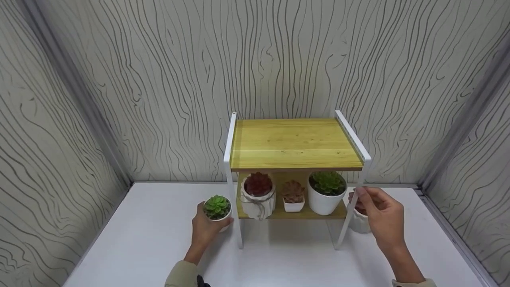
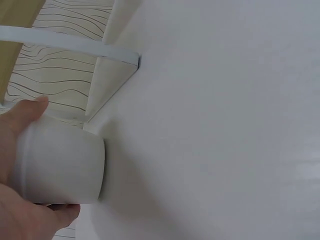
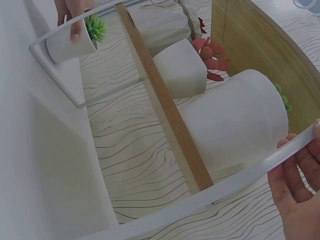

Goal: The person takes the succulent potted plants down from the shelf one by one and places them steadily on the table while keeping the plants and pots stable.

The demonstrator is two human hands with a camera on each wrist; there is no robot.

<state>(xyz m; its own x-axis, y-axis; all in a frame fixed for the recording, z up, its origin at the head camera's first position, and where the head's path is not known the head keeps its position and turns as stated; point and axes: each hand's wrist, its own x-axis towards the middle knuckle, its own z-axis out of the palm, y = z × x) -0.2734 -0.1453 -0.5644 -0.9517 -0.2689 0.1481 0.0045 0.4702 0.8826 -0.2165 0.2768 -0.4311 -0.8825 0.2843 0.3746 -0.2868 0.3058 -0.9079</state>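
Sleeves point(image 1: 181, 275): at 5 and 7 o'clock.
Left hand point(image 1: 205, 230): wrapped round potted green succulent point(image 1: 217, 208), 7 o'clock, just outside shelf point(image 1: 287, 139); best held level.
Right hand point(image 1: 386, 213): pinching white upright point(image 1: 346, 225), 4 o'clock; best braced lightly, without pulling.

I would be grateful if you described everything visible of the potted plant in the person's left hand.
The potted plant is a green rosette succulent above dark, grainy fill in a plain, round white pot, smooth and perhaps ceramic. It is roughly upright, just left of the shelf, gripped around its sides by the left hand. Whether its base touches the white table is unclear.
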